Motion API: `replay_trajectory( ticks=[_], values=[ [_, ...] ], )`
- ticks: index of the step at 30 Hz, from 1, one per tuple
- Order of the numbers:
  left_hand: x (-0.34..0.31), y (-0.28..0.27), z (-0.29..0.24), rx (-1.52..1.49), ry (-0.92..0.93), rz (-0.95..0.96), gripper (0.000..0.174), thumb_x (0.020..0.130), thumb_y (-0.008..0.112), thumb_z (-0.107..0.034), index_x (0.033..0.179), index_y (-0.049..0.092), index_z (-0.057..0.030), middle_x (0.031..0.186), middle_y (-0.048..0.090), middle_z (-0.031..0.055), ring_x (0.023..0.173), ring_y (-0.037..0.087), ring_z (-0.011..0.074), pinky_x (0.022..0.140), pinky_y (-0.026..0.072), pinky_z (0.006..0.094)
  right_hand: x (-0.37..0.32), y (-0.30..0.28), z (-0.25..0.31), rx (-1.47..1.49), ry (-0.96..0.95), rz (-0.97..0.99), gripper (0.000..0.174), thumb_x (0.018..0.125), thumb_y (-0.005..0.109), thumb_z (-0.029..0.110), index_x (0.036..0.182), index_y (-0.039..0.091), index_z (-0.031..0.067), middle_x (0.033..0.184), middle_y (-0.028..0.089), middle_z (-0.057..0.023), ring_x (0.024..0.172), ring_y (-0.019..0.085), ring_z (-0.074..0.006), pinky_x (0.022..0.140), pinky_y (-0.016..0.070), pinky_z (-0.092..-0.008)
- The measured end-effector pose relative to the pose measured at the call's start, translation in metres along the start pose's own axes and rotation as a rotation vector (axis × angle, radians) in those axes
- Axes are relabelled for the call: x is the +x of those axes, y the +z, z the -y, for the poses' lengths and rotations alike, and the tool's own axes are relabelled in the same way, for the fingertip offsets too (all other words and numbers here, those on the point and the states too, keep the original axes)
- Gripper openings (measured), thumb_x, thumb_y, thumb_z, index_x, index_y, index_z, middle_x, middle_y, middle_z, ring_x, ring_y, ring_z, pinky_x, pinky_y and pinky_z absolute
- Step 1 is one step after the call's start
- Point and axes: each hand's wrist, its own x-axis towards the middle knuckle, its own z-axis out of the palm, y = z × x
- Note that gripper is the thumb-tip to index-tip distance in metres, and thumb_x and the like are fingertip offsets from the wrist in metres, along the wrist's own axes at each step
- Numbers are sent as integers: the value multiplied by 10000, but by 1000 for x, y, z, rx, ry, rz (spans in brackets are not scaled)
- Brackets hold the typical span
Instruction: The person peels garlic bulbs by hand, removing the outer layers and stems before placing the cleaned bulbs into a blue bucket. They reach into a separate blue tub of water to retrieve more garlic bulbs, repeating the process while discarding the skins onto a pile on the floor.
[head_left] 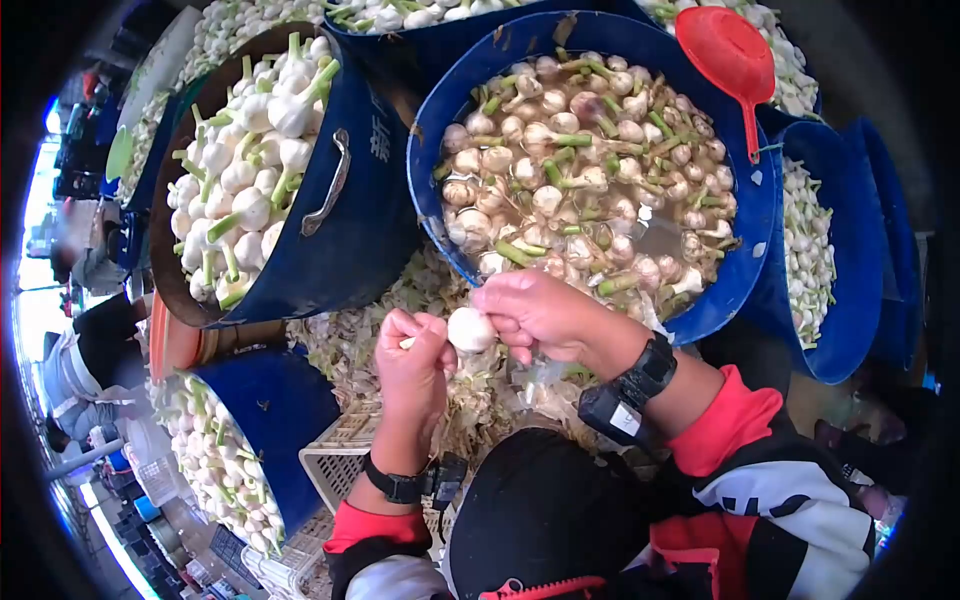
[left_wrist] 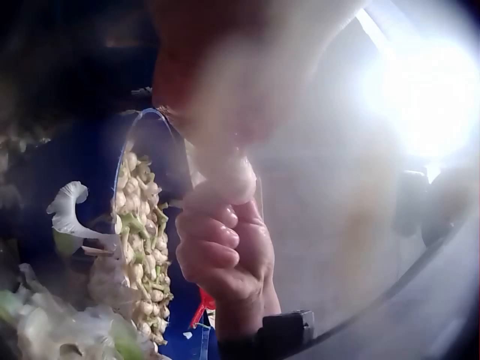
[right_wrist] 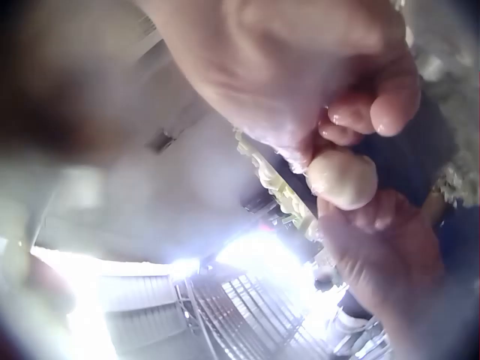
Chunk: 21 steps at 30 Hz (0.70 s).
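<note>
The left hand (head_left: 415, 350) and right hand (head_left: 550, 315) gripped a garlic (head_left: 470, 330) between them, apparently peeled. Beyond them, a tub (head_left: 430, 130) held browner bulbs (head_left: 547, 200), seemingly unpeeled; left of them, a bin (head_left: 360, 225) held whiter ones.

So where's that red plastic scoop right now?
In the head view, the red scoop is at the far right edge of the big blue tub, beside the garlic bulbs in murky water.
</note>
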Motion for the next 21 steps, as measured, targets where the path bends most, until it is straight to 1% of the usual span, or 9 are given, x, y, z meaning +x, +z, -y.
replay_trajectory(
  ticks=[2,5,7,8,13,15,16,18,21],
  values=[
    [6,-10,5,-393,-194,-24,208,801,519,-20,722,370,-142,665,469,-5,478,379,75,411,324,198,-1,-3,4,220,-122,3,217,877,482,228,735,459,66,546,420,27,403,390,-65,360,411,-239],
    [7,-21,2,-506,-265,58,178,827,503,-61,727,375,-136,676,463,-19,511,386,46,418,326,176,-5,-11,14,206,-303,56,158,869,504,188,827,502,35,621,499,0,466,459,-73,443,459,-238],
    [5,-20,0,-532,-324,95,174,834,498,-73,725,378,-135,669,465,-19,503,381,41,411,324,172,-4,-6,12,-362,-425,-27,228,844,557,163,1010,520,10,707,562,-17,547,515,-71,514,468,-213],
    [5,-18,1,-560,-380,137,172,841,494,-84,722,381,-133,663,467,-20,496,376,36,404,322,168,-5,-1,9,-461,-399,-9,273,845,553,117,1081,523,-17,788,587,-35,642,553,-89,602,479,-202],
    [5,-13,6,-444,-404,101,177,841,491,-77,712,382,-130,608,439,-24,438,349,40,378,318,175,5,10,-14,-335,-377,40,147,857,536,108,895,598,-20,766,580,-40,653,546,-76,581,462,-204],
    [4,-14,6,-505,-424,113,178,833,503,-71,713,385,-127,612,441,-21,447,373,41,386,342,174,6,13,-19,-526,-529,-188,133,871,508,97,876,576,-18,749,566,-35,643,543,-73,580,468,-211],
    [3,-13,5,-503,-426,113,178,833,503,-71,713,385,-127,612,441,-21,447,373,41,386,342,174,6,13,-20,-524,-530,-190,133,871,508,97,876,576,-18,749,566,-35,643,543,-73,580,468,-211],
    [1,-11,3,-576,-404,85,183,829,511,-71,703,390,-127,610,435,-21,463,384,44,387,341,175,6,15,-13,-304,-804,-356,110,872,491,80,859,558,-5,744,555,-30,636,542,-76,583,475,-217],
    [10,-38,7,-762,-381,-94,49,846,497,-97,816,463,-115,633,448,-19,457,369,51,392,332,174,-11,-4,22,-69,-903,-508,99,871,484,82,871,540,0,747,550,-29,641,540,-87,603,484,-235]
  ],
)
